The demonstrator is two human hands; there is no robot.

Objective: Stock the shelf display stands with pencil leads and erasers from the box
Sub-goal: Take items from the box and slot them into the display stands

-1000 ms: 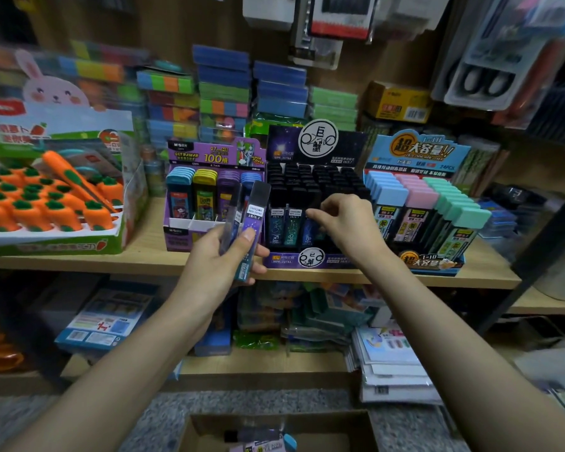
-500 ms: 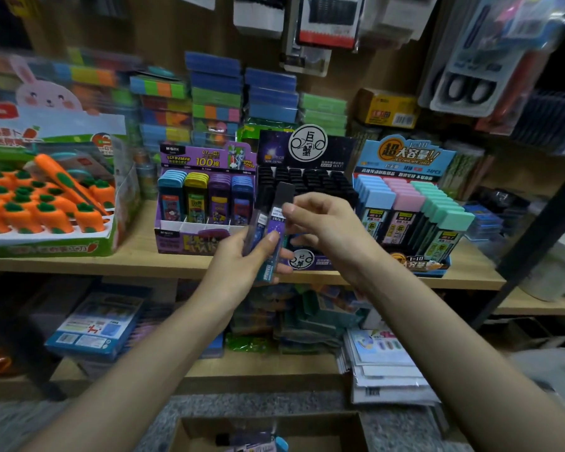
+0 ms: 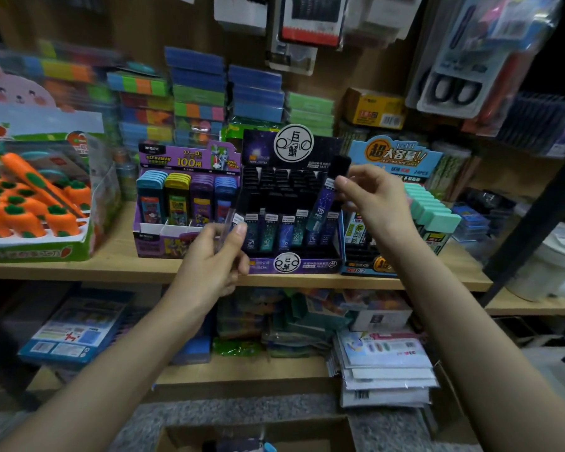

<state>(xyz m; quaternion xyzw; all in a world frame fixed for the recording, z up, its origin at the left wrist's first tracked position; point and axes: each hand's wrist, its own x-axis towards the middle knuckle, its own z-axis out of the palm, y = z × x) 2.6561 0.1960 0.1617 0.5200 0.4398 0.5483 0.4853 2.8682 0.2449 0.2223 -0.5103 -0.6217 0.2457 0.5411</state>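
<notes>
Head view, nearest item first: the cardboard box (image 3: 307, 427) is sitting on the floor below the black display stand (image 3: 294, 264), open, with a little stock showing inside. Its contents are too dim to identify.

Above it, the left hand (image 3: 209, 259) is hovering just in front of the stand's lower left corner, fingers and thumb curling round the spare leads (image 3: 226, 220). Blur is preventing a count. The right hand (image 3: 374, 203) is working over the stand's right side, thumb and fingertips pinching one lead tube (image 3: 323, 203) near its capped upper end. The tube is tilting, its lower end dipping toward the right-hand front rows. The stand is looking nearly full, so any free slot is judged narrow.

Risks noted:
- The tilted tube is likely to catch neighbouring caps and lever them out of line, or to land in a slot already taken.
- The high pinch is leaving the lower end free to swing.
- With attention going to the right hand, the spare leads could be slipping unnoticed onto the shelf (image 3: 111, 267) in front of the stand, or to the floor.
- The right forearm is passing close to the blue stand (image 3: 395, 154) immediately right of the black one, and the left hand is close to the purple stand (image 3: 163, 244) immediately left. A careless withdrawal could disturb either.
</notes>
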